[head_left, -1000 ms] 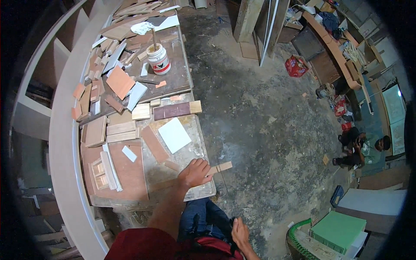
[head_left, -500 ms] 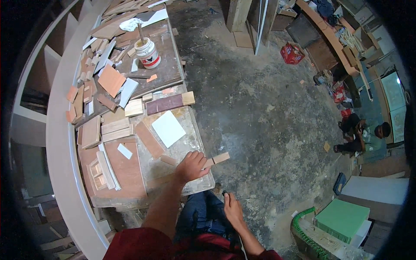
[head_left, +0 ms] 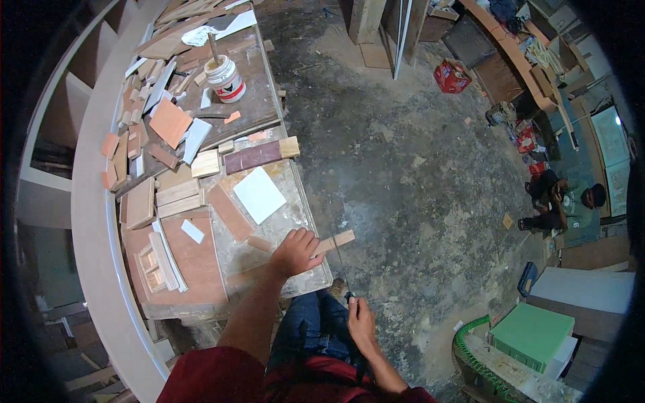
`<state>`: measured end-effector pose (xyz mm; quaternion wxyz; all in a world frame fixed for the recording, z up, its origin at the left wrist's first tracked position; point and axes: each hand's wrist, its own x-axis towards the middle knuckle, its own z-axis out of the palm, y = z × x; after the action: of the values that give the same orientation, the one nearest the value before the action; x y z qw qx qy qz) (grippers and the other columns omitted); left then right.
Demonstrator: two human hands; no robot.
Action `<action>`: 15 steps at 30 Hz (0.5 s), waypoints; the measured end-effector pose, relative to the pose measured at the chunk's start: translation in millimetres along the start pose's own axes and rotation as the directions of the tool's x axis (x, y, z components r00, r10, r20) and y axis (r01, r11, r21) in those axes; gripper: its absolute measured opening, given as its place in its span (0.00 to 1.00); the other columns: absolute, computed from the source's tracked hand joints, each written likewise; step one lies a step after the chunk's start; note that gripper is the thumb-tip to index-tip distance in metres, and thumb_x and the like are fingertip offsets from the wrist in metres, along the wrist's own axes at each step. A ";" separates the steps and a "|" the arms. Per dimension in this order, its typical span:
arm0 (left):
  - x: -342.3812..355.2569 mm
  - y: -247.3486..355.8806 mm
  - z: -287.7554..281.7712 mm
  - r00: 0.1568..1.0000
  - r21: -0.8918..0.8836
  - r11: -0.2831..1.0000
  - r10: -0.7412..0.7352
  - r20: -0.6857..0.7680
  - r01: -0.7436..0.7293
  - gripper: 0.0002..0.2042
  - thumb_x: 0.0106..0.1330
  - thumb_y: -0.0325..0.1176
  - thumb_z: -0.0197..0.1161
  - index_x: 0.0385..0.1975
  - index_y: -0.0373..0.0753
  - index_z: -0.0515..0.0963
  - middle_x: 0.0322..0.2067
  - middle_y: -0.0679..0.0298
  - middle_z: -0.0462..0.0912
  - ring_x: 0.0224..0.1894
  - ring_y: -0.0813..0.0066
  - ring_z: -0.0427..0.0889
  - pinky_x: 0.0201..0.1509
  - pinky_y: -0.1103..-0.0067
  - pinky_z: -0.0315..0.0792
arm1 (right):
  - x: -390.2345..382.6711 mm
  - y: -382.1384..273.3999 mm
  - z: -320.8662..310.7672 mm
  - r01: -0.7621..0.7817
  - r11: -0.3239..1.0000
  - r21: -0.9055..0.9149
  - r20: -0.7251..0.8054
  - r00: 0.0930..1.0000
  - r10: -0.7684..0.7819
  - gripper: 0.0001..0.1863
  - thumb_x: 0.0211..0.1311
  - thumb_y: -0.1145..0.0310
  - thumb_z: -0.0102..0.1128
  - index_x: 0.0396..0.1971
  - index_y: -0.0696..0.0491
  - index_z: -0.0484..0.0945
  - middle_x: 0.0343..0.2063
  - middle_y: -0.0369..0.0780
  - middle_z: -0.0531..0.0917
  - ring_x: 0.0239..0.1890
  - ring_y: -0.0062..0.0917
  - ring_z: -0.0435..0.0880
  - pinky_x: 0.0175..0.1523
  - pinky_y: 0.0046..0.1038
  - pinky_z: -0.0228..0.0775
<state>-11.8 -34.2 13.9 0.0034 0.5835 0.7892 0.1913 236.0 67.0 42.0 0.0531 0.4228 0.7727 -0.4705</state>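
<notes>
My left hand (head_left: pixel 293 252) is closed over a narrow strip of pale wood (head_left: pixel 341 240) at the right edge of the workbench. The strip's free end sticks out past the edge over the floor. My right hand (head_left: pixel 362 324), lower and to the right, grips the dark handle of a thin-bladed handsaw (head_left: pixel 340 260). Its narrow blade runs up from the handle and crosses the strip just beyond my left hand. How deep the blade sits in the wood is too small to tell. A short brown wood offcut (head_left: pixel 259 243) lies beside my left fingers.
On the workbench (head_left: pixel 306 201) are a white square tile-like piece (head_left: pixel 259 195), a dark red block (head_left: pixel 252 158), a glue tub (head_left: pixel 226 79) with a stick in it, and many wood scraps. A person (head_left: pixel 571 199) sits far right. A green box (head_left: pixel 535 336) stands lower right.
The saw blade now shows clearly across the strip, where only a dark line showed before. My right hand has barely moved. The view has shifted slightly.
</notes>
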 end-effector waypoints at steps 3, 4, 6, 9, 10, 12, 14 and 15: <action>0.8 1.0 0.6 0.999 0.013 1.000 0.007 -0.041 -0.007 0.16 0.54 0.43 0.67 0.33 0.36 0.76 0.32 0.59 0.73 0.39 0.61 0.73 0.44 0.69 0.69 | 4.3 -4.8 0.0 -0.040 0.999 -0.009 0.023 0.999 0.040 0.19 0.74 0.55 0.46 0.39 0.58 0.75 0.27 0.54 0.81 0.33 0.54 0.80 0.37 0.47 0.69; 1.3 1.1 0.2 0.999 0.011 1.000 0.006 -0.040 -0.005 0.16 0.54 0.43 0.67 0.33 0.36 0.76 0.32 0.59 0.73 0.39 0.61 0.73 0.44 0.69 0.69 | 6.6 -8.0 -1.5 -0.058 0.998 -0.014 0.048 0.997 0.059 0.20 0.74 0.55 0.46 0.38 0.58 0.76 0.28 0.53 0.81 0.32 0.51 0.81 0.37 0.44 0.69; 1.7 1.7 -0.8 0.999 0.014 1.000 0.015 -0.029 -0.014 0.16 0.54 0.43 0.67 0.33 0.36 0.76 0.31 0.59 0.73 0.39 0.61 0.73 0.43 0.69 0.69 | 7.7 -14.2 -2.3 -0.048 0.999 -0.019 0.045 0.998 0.049 0.20 0.74 0.54 0.45 0.38 0.58 0.76 0.28 0.53 0.81 0.33 0.53 0.81 0.37 0.45 0.69; -1.0 -0.3 0.0 1.000 0.028 1.000 0.005 -0.026 -0.004 0.16 0.54 0.42 0.67 0.33 0.36 0.76 0.31 0.59 0.73 0.39 0.61 0.73 0.43 0.70 0.69 | 10.1 -13.1 4.4 -0.021 0.999 -0.036 0.032 0.999 0.022 0.21 0.74 0.54 0.45 0.39 0.58 0.76 0.28 0.54 0.81 0.34 0.54 0.81 0.38 0.46 0.70; -0.6 0.2 1.5 1.000 0.026 1.000 0.003 -0.026 -0.002 0.16 0.54 0.42 0.67 0.33 0.36 0.76 0.31 0.59 0.73 0.39 0.61 0.73 0.43 0.70 0.69 | 10.8 -14.7 4.6 -0.013 0.998 -0.055 0.016 1.000 0.014 0.20 0.74 0.54 0.45 0.39 0.58 0.76 0.28 0.55 0.81 0.34 0.55 0.80 0.38 0.46 0.69; 1.0 -0.3 4.2 1.000 0.011 1.000 0.005 -0.031 -0.005 0.16 0.54 0.42 0.67 0.32 0.37 0.76 0.31 0.59 0.72 0.39 0.61 0.73 0.43 0.70 0.68 | 23.6 -20.7 4.1 0.006 0.998 -0.067 0.021 1.000 -0.005 0.20 0.74 0.54 0.45 0.39 0.58 0.76 0.29 0.55 0.81 0.35 0.56 0.80 0.38 0.47 0.69; 3.6 -0.3 1.8 1.000 0.018 1.000 0.012 -0.028 -0.011 0.16 0.55 0.43 0.67 0.32 0.37 0.76 0.31 0.59 0.72 0.39 0.61 0.73 0.43 0.70 0.68 | 28.7 -24.3 3.8 0.022 0.997 -0.080 0.029 0.999 -0.019 0.20 0.74 0.55 0.46 0.40 0.57 0.76 0.29 0.56 0.81 0.35 0.56 0.80 0.38 0.48 0.69; 3.9 0.8 1.1 0.999 0.029 0.999 0.022 -0.027 -0.021 0.16 0.55 0.43 0.66 0.32 0.37 0.76 0.30 0.58 0.72 0.39 0.60 0.73 0.43 0.70 0.68 | 30.7 -21.8 7.5 0.058 0.994 -0.090 0.024 0.998 -0.056 0.19 0.74 0.54 0.45 0.40 0.57 0.76 0.28 0.56 0.81 0.34 0.57 0.80 0.37 0.51 0.69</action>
<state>-12.0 -30.0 14.0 -0.0179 0.5891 0.7857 0.1879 198.7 75.3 38.0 0.0668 0.3926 0.8044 -0.4409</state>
